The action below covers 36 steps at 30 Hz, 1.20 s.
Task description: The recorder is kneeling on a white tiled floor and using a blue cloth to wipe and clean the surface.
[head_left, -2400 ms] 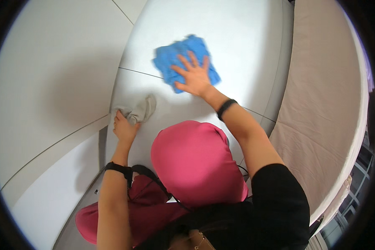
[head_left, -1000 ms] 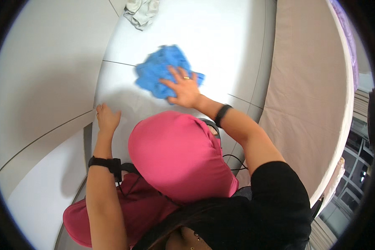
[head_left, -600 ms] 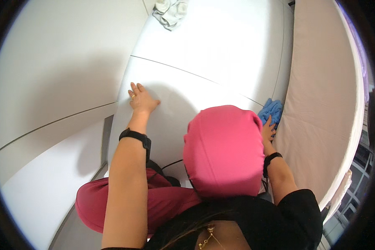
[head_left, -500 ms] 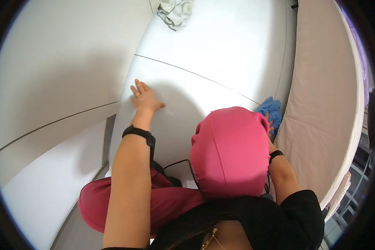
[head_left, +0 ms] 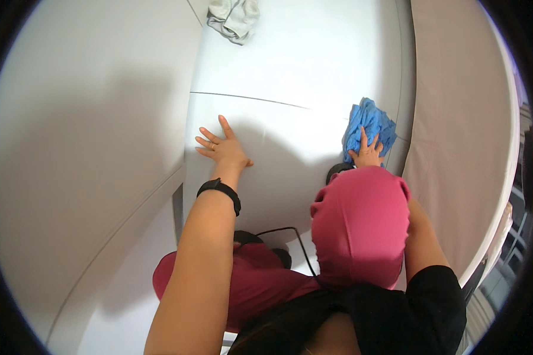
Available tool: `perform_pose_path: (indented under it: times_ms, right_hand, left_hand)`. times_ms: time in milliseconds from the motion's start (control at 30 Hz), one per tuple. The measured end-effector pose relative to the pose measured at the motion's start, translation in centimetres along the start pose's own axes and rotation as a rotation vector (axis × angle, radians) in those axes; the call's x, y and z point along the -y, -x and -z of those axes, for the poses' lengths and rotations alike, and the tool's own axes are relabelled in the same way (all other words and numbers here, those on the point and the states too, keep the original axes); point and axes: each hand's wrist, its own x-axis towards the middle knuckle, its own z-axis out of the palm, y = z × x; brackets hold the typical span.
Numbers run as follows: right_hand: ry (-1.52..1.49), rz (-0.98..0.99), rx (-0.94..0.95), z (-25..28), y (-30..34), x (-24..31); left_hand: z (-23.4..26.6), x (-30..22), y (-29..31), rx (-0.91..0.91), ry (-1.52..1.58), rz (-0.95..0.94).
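My right hand (head_left: 368, 155) presses flat on a crumpled blue cloth (head_left: 367, 123) near the right edge of a white tabletop (head_left: 302, 65). My left hand (head_left: 222, 147) lies flat on the same tabletop at its left side, fingers spread, holding nothing. A black band sits on each wrist. A pink cloth-covered shape (head_left: 361, 222) below the camera hides most of my right forearm.
A crumpled pale grey-green cloth (head_left: 235, 16) lies at the far end of the tabletop. A seam crosses the white surface. A beige cushioned surface (head_left: 456, 118) runs along the right. A white wall (head_left: 89, 130) stands on the left. Dark red fabric (head_left: 249, 284) covers my lap.
My right hand has slid the blue cloth from the middle of the tabletop to its right edge. My left hand let go of the pale cloth and now lies flat on the table.
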Motion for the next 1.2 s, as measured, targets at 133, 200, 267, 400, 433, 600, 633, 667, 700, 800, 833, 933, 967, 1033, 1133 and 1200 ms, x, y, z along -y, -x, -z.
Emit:
perform_pose_path:
  times_ms: [133, 200, 267, 400, 433, 600, 633, 667, 700, 800, 833, 933, 967, 1033, 1133, 1200]
  right_hand:
    - [-0.020, 0.087, 0.046, 1.4, 0.5, -0.5]
    - [-0.064, 0.236, 0.181, 2.2, 0.5, -1.6]
    - [-0.130, 0.310, 0.177, 3.7, 1.5, -2.6]
    - [-0.427, 0.386, -0.123, 3.4, 6.8, -5.7]
    - [-0.632, 0.278, -0.015, 4.0, 9.3, -7.3]
    - [-1.020, 0.130, 0.193, 2.7, 17.0, -10.7]
    - [-1.231, -0.001, 0.255, 2.4, 18.4, -11.2]
    - [-1.221, -0.055, 0.342, 4.7, 20.1, -9.7]
    - [-1.173, -0.145, 0.363, 9.6, 23.5, -9.4]
    - [-1.157, 0.021, 0.394, 6.1, 25.3, -7.5]
    - [-1.107, 0.040, 0.353, 6.2, 27.3, -7.7]
    - [-0.912, 0.287, -0.007, -2.8, 32.2, -8.4]
    - [-0.827, 0.380, -0.159, -7.2, 32.2, -9.2]
    - [-0.666, 0.575, 0.159, -8.5, 29.4, -14.2]
    - [-0.416, 0.209, -0.116, -6.4, 18.7, -12.2]
    - [-0.401, 0.361, -0.522, -0.7, 13.4, -8.9]
  left_hand:
    - [2.1, -0.2, -0.2, 0.199, -0.111, 0.003]
    - [2.5, -0.3, -1.8, 0.267, -0.147, -0.031]
    - [2.1, 0.3, -4.6, 0.326, -0.190, -0.051]
    - [0.5, -1.3, -6.7, 0.269, 0.007, -0.073]
    - [-0.6, -3.1, -6.6, 0.181, 0.005, 0.051]
    - [-2.9, -1.7, -11.0, 0.076, 0.084, 0.142]
    - [-2.1, -2.7, -9.6, 0.219, 0.034, 0.117]
    - [-2.5, -2.7, -9.5, 0.272, -0.020, 0.111]
    - [-2.9, -5.0, -8.3, 0.345, -0.069, 0.039]
    - [-1.7, -1.3, -11.0, 0.364, -0.274, 0.128]
    - [-2.0, -2.0, -11.2, 0.409, -0.357, 0.112]
    - [-2.4, -2.9, -12.3, 0.457, -0.474, 0.114]
    - [-2.1, -2.7, -11.9, 0.383, -0.405, 0.148]
    - [-2.1, -3.2, -10.1, 0.263, -0.262, 0.183]
    - [-2.8, -2.7, -8.8, 0.128, -0.122, 0.247]
    - [-1.5, -1.9, -8.2, -0.005, 0.150, 0.191]
